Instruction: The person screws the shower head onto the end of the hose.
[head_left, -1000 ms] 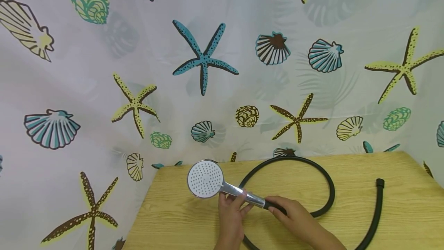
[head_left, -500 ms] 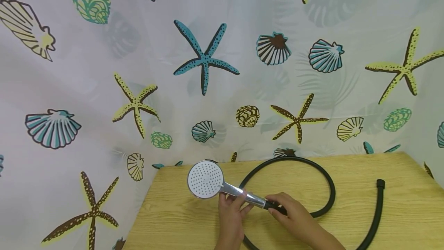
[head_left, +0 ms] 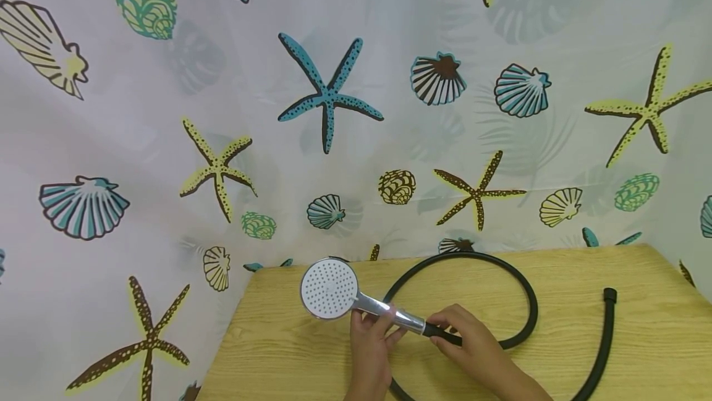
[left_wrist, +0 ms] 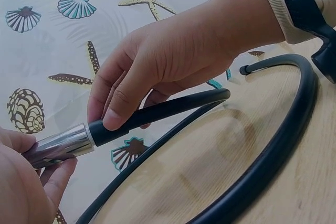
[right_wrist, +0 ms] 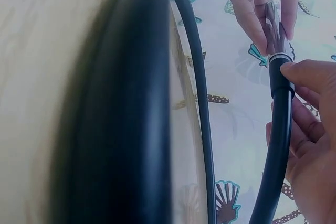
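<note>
A chrome shower head (head_left: pixel 330 288) with a white, dotted spray face is held above the table, face toward the head camera. My left hand (head_left: pixel 371 351) grips its silver handle (left_wrist: pixel 59 145) between thumb and fingers. A black shower hose (head_left: pixel 535 305) meets the handle's lower end. Just behind that joint, my right hand (head_left: pixel 473 345) pinches the hose's black end collar (right_wrist: pixel 282 74) with thumb and fingers, as the left wrist view also shows. The collar sits right up against the chrome rim.
The hose loops over the wooden table (head_left: pixel 289 351), and its other end, a black ribbed nut (head_left: pixel 610 295), points up at the right. A white curtain (head_left: pixel 389 5) printed with shells and starfish surrounds the table at the back and sides.
The right hand's fingers have shifted slightly round the hose collar, and its knuckles sit a little higher. The left hand and the shower head have stayed in place.
</note>
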`<state>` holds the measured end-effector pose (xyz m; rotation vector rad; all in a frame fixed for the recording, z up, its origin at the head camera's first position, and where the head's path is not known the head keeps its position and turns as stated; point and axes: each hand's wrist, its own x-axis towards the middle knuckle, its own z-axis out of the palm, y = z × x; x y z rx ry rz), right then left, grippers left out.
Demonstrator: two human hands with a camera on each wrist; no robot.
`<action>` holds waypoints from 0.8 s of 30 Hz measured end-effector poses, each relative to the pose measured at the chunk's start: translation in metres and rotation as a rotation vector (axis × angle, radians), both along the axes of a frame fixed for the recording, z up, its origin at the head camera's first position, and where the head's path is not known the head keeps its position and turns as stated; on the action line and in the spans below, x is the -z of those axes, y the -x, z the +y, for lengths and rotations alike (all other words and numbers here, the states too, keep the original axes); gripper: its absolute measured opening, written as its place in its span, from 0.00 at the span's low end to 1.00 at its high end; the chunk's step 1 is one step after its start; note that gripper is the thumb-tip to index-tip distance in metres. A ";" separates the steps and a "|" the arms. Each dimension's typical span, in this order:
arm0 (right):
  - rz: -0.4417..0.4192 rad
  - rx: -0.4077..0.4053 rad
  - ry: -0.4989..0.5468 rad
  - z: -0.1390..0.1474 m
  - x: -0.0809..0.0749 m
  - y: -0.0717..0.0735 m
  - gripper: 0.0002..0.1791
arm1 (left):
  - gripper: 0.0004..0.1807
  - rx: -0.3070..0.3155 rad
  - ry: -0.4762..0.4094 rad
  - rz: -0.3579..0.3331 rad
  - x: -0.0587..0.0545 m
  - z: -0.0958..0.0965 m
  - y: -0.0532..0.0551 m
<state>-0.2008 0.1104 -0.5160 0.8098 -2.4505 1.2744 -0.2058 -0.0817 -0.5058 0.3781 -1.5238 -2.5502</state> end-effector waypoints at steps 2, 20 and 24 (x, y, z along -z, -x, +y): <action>-0.009 -0.004 0.001 0.000 0.000 0.000 0.15 | 0.23 -0.002 -0.005 0.001 0.000 0.000 0.000; -0.140 -0.011 -0.020 0.001 -0.002 -0.001 0.13 | 0.22 -0.002 -0.023 0.025 0.001 0.001 0.000; -0.176 -0.037 -0.032 0.001 -0.001 0.000 0.14 | 0.24 0.004 -0.015 0.019 0.001 0.000 0.000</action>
